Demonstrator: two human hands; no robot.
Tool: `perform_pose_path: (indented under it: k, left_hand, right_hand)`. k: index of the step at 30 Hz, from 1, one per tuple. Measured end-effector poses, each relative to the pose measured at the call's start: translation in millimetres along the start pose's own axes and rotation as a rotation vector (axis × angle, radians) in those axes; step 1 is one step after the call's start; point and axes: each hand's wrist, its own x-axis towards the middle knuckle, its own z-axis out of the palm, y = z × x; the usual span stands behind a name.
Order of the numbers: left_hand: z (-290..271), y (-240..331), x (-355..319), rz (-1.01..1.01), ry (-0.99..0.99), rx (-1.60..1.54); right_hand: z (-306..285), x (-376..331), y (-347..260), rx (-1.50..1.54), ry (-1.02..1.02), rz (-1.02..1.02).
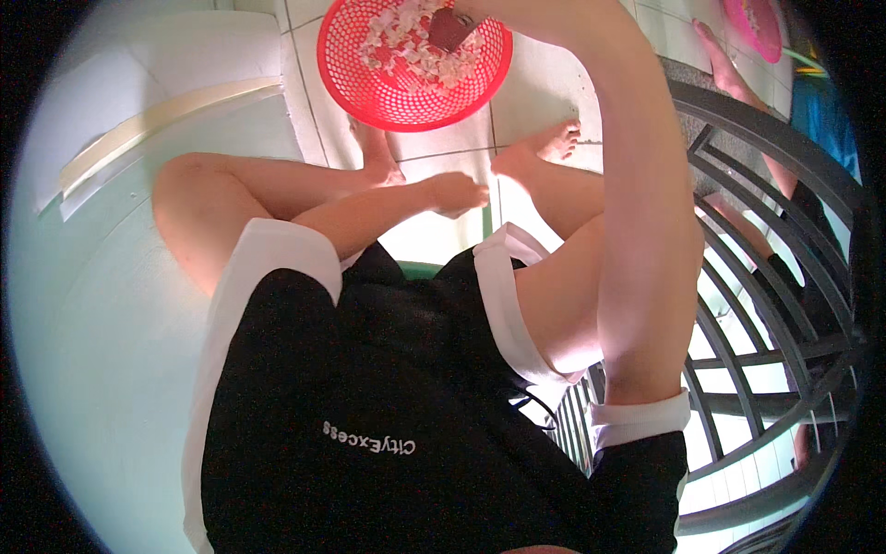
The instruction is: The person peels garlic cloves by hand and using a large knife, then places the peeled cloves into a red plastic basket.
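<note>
A red perforated plastic basket (415,118) sits on the tiled floor in front of me, with many small pale pieces (406,46) spread inside, too small to name. My right arm reaches over to it, and my right hand (480,9) is partly cut off by the top edge. Its fingers close on a flat, dark red-brown piece (451,30) above the pale bits; its exact kind is unclear. Between my knees, apart from the basket, hangs my left hand (459,194). Its fingers are curled, and whatever they hold, if anything, is hidden.
A black metal railing (771,138) curves along my right side. Beyond it show another person's bare leg (724,65), a blue item (821,120) and a pink basket (757,28). A pale wall or panel (92,305) lies to my left. My bare feet rest on white tiles (443,143).
</note>
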Motion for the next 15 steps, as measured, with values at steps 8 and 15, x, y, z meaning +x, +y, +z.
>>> perform_pose_path:
  k: [8, 15]
  left_hand:
    - [-112.3, -42.3, -29.7, -0.63, 0.66, -0.081]
    - [-59.2, -104.2, -79.0, -1.16, 0.804, -0.027]
  right_hand:
    - [8.4, 15.5, 11.0, -0.09, 0.098, 0.02]
    - [16.4, 14.5, 4.3, -0.125, 0.039, 0.036]
